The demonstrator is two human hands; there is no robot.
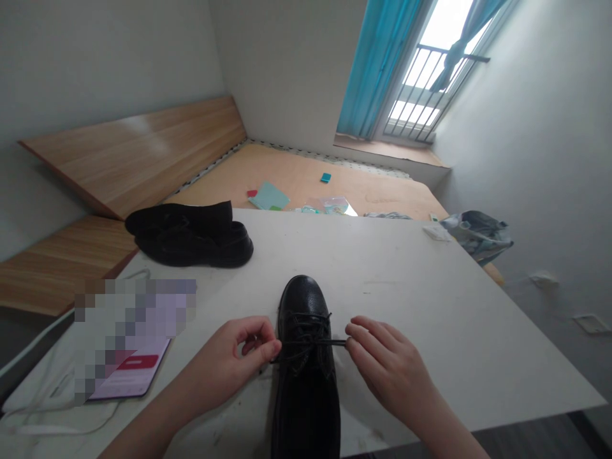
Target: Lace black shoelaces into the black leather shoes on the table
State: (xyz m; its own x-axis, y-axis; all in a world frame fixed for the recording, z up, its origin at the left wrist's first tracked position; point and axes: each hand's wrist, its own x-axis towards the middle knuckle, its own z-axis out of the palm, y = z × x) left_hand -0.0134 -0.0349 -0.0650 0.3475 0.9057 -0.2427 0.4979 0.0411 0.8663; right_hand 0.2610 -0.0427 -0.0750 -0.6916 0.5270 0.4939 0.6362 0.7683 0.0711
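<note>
Pinching a black lace [331, 342] from either side, the two hands are facing each other across a black shoe [306, 370]. The shoe is resting on a white table [406, 293], directly between the hands, with its toe pointing away from the person and its opening facing up; its heel end is running out of view at the bottom edge. The left hand [248, 347] is bringing thumb and forefinger together at the shoe's left edge, leaving no visible gap at the tips, while the other fingers are curling loosely toward the palm. The right hand [387, 363] is holding the lace just beside the shoe's right edge, its fingers bending together with little space between them; its thumb is mostly hiding beneath. On that side the lace is stretching straight from the shoe to the fingertips.

Farther back on the left, other black shoes [205, 248] are lying close together. Nearer, a phone [138, 366] is lying beside a white cable [71, 428], partly covered by blurred blocks. A small white packet [437, 233] is sitting near the table's far right corner, and beyond it a bag [478, 233] is standing close to the wall.
</note>
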